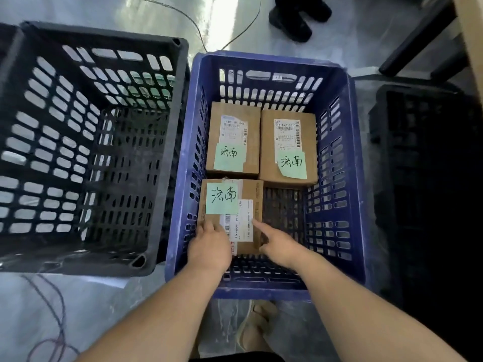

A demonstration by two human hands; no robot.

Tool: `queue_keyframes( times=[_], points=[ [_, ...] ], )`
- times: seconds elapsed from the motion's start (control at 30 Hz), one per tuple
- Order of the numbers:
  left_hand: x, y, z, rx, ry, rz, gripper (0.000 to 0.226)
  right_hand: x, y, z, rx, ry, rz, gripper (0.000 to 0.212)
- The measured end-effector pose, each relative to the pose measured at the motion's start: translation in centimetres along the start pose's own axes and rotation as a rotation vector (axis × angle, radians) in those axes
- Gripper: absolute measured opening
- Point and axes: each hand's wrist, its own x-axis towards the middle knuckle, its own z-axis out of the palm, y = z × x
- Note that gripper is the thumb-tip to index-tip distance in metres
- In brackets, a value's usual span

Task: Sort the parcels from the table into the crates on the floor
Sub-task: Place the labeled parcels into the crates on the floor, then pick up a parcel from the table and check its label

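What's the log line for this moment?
left hand, right hand on near parcel | blue crate: three parcels | black crate alongside

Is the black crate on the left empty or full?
Empty. Inside the black crate only its own slotted walls and bottom show; nothing lies in it.
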Motion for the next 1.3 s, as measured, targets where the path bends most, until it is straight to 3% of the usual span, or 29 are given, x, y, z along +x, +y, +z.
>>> queue_keyframes(
  times=[0.13,0.33,0.47,0.7,1.3],
  points=[
    [-1.1,-0.8,-2.2,-0.098,0.077,0.117,0.067,-2.4,-2.5,-0.4,-0.195,0.158,-0.057,0.059],
    [-5.9,-1.8,-6.5,-0.037,0.246,0.240,0.065,-9.5,-6.6,-0.9,-0.376,0.403,-0.056,0.044],
    [-10.3,-1.9,-7.9,0.012,0.344,0.350,0.069,-14.7,-8.2,-0.4,-0.339,0.599,-0.082,0.044],
    [-16.2,-1.1,-9.0,0.079,0.371,0.520,0.071,-22.9,-7.3,1.6,-0.260,0.869,-0.044,0.048],
    [-28.4,9.3,-4.8,0.359,0.478,0.930,0.072,-41.2,4.0,6.4,-0.285,1.150,0.265,0.066]
  ],
)
